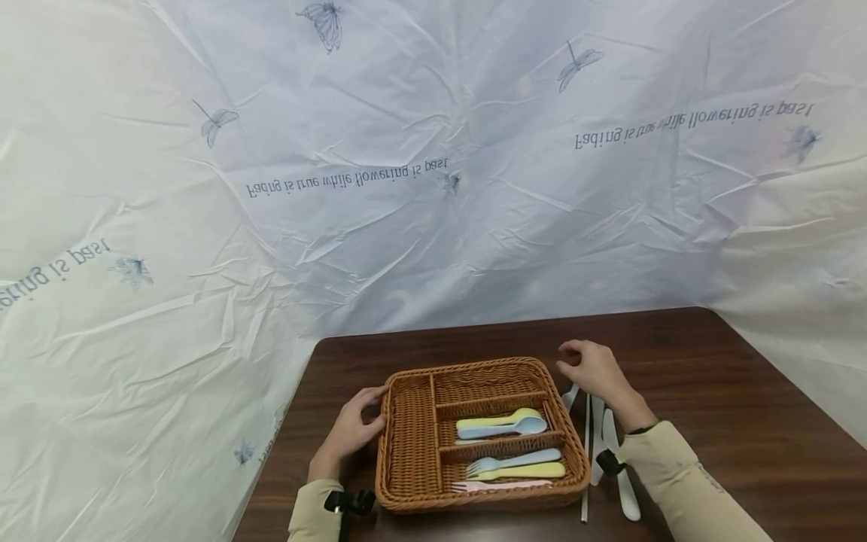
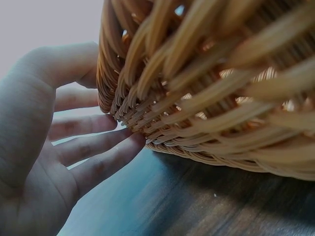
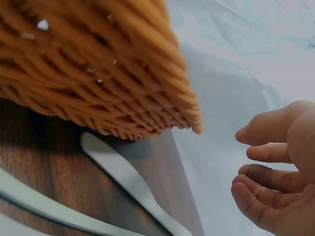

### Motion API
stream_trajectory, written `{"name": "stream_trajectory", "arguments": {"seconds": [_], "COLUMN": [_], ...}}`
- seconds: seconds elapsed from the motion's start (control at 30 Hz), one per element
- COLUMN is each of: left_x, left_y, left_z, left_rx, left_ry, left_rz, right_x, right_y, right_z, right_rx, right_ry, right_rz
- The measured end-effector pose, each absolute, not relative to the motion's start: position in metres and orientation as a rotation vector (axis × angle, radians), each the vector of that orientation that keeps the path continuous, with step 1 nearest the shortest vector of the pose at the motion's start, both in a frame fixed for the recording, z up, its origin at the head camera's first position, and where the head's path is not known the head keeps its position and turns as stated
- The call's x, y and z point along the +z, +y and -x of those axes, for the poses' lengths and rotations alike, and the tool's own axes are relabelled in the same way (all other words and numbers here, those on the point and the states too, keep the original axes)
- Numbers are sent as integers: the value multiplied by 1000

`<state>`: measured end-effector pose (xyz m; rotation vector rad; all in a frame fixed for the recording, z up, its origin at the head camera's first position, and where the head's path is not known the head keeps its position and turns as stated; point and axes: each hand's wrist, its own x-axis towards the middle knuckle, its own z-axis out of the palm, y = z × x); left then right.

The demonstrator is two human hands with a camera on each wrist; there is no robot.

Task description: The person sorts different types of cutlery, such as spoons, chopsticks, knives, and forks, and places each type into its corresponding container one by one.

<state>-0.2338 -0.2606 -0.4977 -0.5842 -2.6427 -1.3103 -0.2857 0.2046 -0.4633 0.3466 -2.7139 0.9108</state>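
A brown wicker basket (image 1: 408,444) with dividers stands on the table. Its middle compartment holds yellow and light blue spoons (image 1: 531,426); the front one holds forks (image 1: 515,459) in light blue, yellow and pink. My left hand (image 1: 355,427) is at the basket's left side, and in the left wrist view its extended fingertips touch the wicker near the bottom. Beyond the basket's right far corner, my right hand (image 1: 599,370) is raised with fingers loosely bent and nothing between them. Below it, pale knives (image 1: 628,489) and a thin white stick (image 1: 585,467) lie beside the basket.
The dark wooden table (image 1: 704,399) extends to the right past my sleeve. A white printed cloth (image 1: 474,248) hangs behind the table and along both sides. A small light blue utensil end (image 1: 570,396) shows close to the basket's right far corner.
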Motion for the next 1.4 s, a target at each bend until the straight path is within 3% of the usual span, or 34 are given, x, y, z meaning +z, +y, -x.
{"name": "stream_trajectory", "arguments": {"seconds": [0.1,0.8,1.4], "left_x": [-482,-480,-518], "left_y": [-254,-254,-269], "left_z": [224,223,248], "left_rx": [-1315,-1285,-1295], "left_ry": [-2654,-2665,-2647], "left_rz": [600,595,550], "right_x": [-466,-480,-495], "right_y": [207,214,214], "right_z": [287,293,303], "right_rx": [896,838,863], "right_ry": [-2730,-2870,-2900], "right_rz": [-327,-193,-174]}}
